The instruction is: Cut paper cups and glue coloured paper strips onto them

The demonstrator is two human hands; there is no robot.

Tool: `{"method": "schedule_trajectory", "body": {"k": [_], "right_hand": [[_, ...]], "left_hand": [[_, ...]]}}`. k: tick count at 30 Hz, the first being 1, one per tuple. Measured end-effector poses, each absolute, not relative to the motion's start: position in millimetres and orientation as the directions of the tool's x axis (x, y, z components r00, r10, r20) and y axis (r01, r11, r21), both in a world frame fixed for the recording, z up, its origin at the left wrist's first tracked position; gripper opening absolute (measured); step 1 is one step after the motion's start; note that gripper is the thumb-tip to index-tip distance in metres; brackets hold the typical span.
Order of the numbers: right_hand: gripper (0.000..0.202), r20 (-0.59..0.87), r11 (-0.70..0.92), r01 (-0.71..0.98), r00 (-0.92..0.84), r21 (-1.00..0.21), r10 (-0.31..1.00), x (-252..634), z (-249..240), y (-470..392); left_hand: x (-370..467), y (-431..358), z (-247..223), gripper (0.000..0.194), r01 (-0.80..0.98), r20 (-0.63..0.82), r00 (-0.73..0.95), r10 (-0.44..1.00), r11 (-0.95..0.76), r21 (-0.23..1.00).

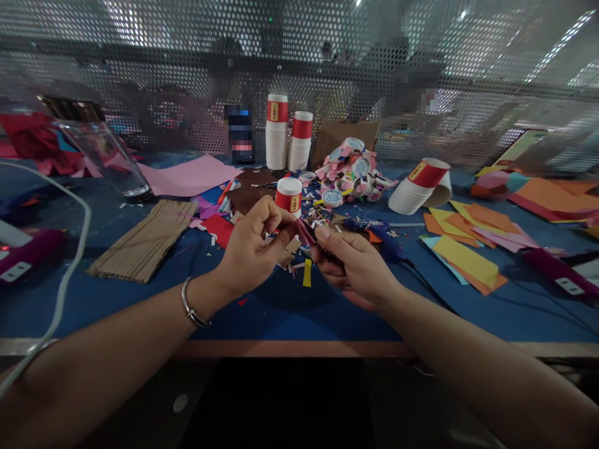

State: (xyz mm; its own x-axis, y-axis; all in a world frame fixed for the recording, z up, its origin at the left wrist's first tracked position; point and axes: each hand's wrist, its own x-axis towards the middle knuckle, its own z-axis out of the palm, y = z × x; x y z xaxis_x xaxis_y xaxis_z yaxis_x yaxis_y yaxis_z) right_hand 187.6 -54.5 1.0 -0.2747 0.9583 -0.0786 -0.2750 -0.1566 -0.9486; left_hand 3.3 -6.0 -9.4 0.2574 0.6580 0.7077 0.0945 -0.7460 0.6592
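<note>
Above the table's near middle, my left hand (259, 246) is closed, its fingertips pinching one end of a small pinkish piece of paper (306, 232). My right hand (355, 265) meets it from the other side, thumb on top and fingers curled round a thin dark item (333, 257). That item is mostly hidden, and I cannot tell what it is. Just behind my fingertips stands a red-and-white paper cup (289, 194), upside down. Paper scraps and a yellow strip (307, 273) lie beneath the hands.
Stacked cups (277, 134) stand at the back beside a heap of pink-trimmed cup pieces (360, 171). A glue gun (390, 240) with a cord lies right of my hands, near coloured paper sheets (463, 249). Leftward are corrugated cardboard (145, 243), a glass bottle (110, 149) and a white cable (70, 287).
</note>
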Motion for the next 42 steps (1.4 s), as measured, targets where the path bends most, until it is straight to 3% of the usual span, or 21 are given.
{"method": "schedule_trajectory", "body": {"k": [10, 17, 24, 32, 42], "right_hand": [[0.059, -0.061, -0.123, -0.249, -0.243, -0.961, 0.968, 187.8, 1.6, -55.1], [0.054, -0.023, -0.082, -0.257, -0.225, -0.963, 0.974, 191.7, 6.0, -55.6], [0.056, -0.025, -0.097, -0.244, -0.282, -0.965, 0.959, 190.2, 6.7, -56.9], [0.054, -0.044, -0.113, -0.214, -0.302, -0.97, 0.952, 191.4, 5.9, -56.4], [0.053, -0.043, -0.119, -0.232, -0.308, -0.965, 0.95, 190.7, 7.1, -58.0]], "left_hand": [[5.4, -6.5, -6.2, 0.041, 0.008, 0.627, 0.236, 0.742, -0.647, 0.762], [-2.0, 11.1, -7.5, 0.046, -0.36, 0.352, 0.268, 0.897, -0.246, 0.9], [-5.8, 12.5, -5.6, 0.044, -0.384, 0.152, 0.321, 0.935, -0.018, 0.923], [-6.6, 11.7, -1.0, 0.043, -0.424, 0.098, 0.356, 0.929, 0.067, 0.903], [-6.4, 12.5, -0.1, 0.046, -0.442, 0.133, 0.361, 0.923, 0.043, 0.896]]}}
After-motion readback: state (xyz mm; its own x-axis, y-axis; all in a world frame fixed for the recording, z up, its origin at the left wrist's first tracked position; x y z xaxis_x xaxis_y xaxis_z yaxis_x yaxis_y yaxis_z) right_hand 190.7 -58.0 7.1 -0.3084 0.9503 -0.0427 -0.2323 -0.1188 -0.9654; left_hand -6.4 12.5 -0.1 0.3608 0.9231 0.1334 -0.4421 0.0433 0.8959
